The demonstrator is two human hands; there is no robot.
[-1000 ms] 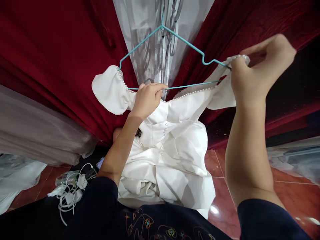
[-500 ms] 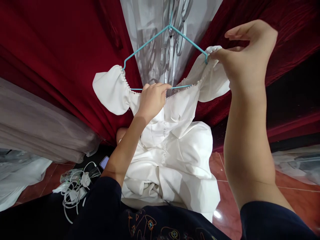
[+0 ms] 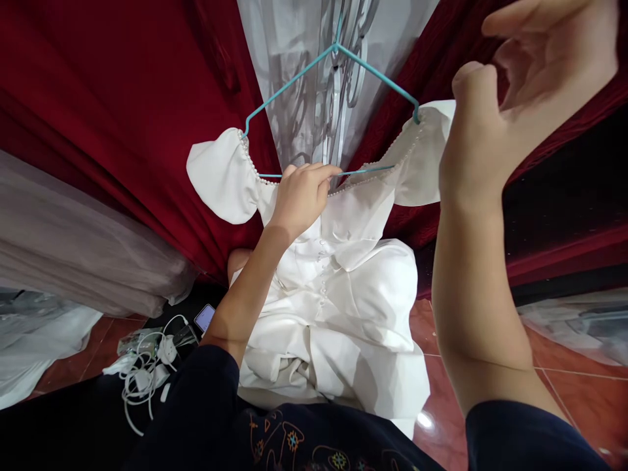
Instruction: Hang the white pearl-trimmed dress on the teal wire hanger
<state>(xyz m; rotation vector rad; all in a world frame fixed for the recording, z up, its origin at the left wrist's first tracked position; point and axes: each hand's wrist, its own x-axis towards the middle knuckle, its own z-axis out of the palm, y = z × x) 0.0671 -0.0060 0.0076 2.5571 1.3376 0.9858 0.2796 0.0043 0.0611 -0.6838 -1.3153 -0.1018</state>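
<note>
A white dress (image 3: 343, 294) with a pearl-trimmed neckline and puffed sleeves hangs on a teal wire hanger (image 3: 294, 80). Both sleeves sit over the hanger's ends. My left hand (image 3: 300, 196) is closed around the hanger's bottom bar and the neckline at the middle. My right hand (image 3: 510, 98) is raised just right of the dress's right sleeve (image 3: 422, 157), fingers spread apart and holding nothing.
Dark red velvet curtains (image 3: 108, 85) hang behind, with a grey sheer panel (image 3: 299, 72) between them. Pale fabric (image 3: 63, 255) is bunched at the left. A tangle of white cables and chargers (image 3: 144, 376) and a phone (image 3: 204, 318) lie on the red tiled floor (image 3: 564, 392).
My right hand pulled the right sleeve over the hanger's end, then let go and lifted away with fingers spread. My left hand kept its grip.
</note>
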